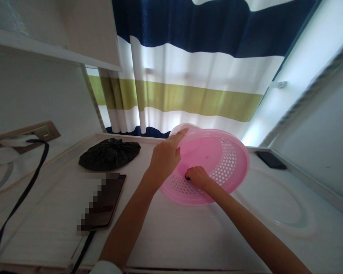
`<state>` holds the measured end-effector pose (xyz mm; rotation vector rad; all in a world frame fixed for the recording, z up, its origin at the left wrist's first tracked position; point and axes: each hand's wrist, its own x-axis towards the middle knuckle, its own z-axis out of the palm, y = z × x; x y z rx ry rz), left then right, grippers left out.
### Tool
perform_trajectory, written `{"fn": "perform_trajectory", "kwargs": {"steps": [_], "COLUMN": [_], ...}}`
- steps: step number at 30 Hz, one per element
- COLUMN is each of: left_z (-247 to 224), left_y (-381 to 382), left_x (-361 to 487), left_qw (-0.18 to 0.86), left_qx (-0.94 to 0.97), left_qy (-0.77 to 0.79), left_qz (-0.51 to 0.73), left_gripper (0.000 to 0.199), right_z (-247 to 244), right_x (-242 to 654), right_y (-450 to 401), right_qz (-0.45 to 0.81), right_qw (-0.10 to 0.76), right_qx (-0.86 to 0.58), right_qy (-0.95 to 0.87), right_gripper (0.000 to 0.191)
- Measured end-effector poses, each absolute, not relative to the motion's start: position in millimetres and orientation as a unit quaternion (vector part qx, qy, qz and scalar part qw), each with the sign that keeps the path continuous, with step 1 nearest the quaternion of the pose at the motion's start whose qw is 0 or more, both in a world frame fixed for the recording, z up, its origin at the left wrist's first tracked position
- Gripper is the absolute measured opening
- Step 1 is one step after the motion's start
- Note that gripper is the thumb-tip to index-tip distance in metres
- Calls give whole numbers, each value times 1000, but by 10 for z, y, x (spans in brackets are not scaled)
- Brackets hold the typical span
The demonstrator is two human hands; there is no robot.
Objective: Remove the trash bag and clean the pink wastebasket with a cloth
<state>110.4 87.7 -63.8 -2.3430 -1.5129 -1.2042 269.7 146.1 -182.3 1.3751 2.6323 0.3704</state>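
Observation:
A pink plastic basket (207, 152) with a holed side is tilted on the white table, its opening facing me. My left hand (165, 156) is at the basket's left rim, index finger stretched along it and thumb on the inner side, gripping it. Inside the basket, my right hand (198, 177) has its fingers curled together around a small black thing (187, 177), too small to name, near the holed wall.
A tied black plastic bag (110, 154) lies at the back left, with a dark tablet (107, 203) and cable nearer me. A black phone (271, 160) rests at the back right, near a clear round lid (297, 224). Striped curtains hang behind.

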Motion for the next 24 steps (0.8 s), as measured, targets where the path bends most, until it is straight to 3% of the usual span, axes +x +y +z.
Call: {"fn": "perform_trajectory", "kwargs": {"steps": [24], "left_z": [-594], "left_y": [913], "left_x": [1031], "left_qw": [68], "left_qx": [-778], "left_qy": [-506], "left_qz": [-365], "left_gripper": [33], "right_z": [-1868], "right_x": [2422], "right_y": [2374], "right_qz": [79], "right_qw": [33], "right_qx": [568], "right_qy": [819], "right_gripper": [32]}}
